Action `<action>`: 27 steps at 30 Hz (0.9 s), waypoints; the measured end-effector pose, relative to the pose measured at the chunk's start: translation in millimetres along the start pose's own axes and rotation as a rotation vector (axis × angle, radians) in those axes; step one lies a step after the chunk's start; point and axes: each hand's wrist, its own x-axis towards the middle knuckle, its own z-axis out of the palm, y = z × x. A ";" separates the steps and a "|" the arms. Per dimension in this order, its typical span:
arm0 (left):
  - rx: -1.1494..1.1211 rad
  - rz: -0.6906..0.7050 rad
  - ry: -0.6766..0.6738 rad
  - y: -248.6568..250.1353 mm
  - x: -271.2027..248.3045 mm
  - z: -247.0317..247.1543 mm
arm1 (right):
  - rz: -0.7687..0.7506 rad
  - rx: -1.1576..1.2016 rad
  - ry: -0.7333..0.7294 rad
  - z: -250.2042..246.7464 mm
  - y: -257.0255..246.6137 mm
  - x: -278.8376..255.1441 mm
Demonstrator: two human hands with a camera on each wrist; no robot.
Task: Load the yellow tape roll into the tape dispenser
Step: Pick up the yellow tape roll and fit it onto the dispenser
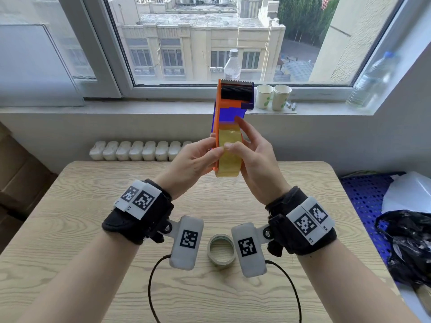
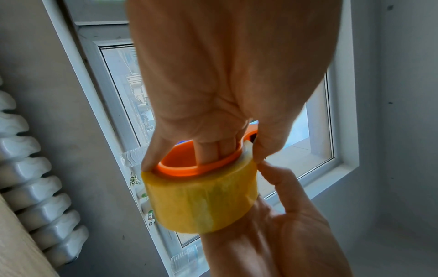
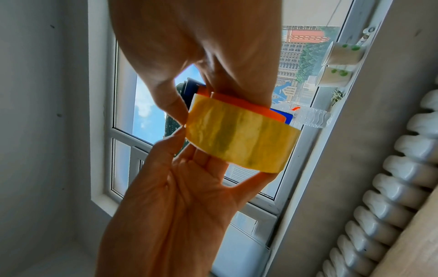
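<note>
The orange and blue tape dispenser is held upright above the table, its toothed blade at the top. The yellow tape roll sits on its orange hub. My left hand grips the dispenser from the left, with fingers inside the hub and the thumb on the roll's face. My right hand holds the roll from the right, thumb on its face beside the left thumb and fingers behind it. The roll looks fully wound, and I see no loose tape end.
An empty tape core lies on the wooden table between my wrists. Two paper cups and plastic bottles stand on the window sill. A radiator runs behind the table. At the right lies a black bag.
</note>
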 end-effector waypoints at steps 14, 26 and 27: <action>0.138 0.086 0.000 -5.7 3.7 6.3 | -0.020 0.022 0.053 -2.1 6.6 3.6; 0.171 0.094 0.033 -12.2 5.0 11.7 | -0.031 -0.020 0.077 -3.0 8.0 3.3; 0.173 0.096 0.036 -11.9 4.6 11.6 | -0.030 -0.020 0.071 -3.4 8.2 3.2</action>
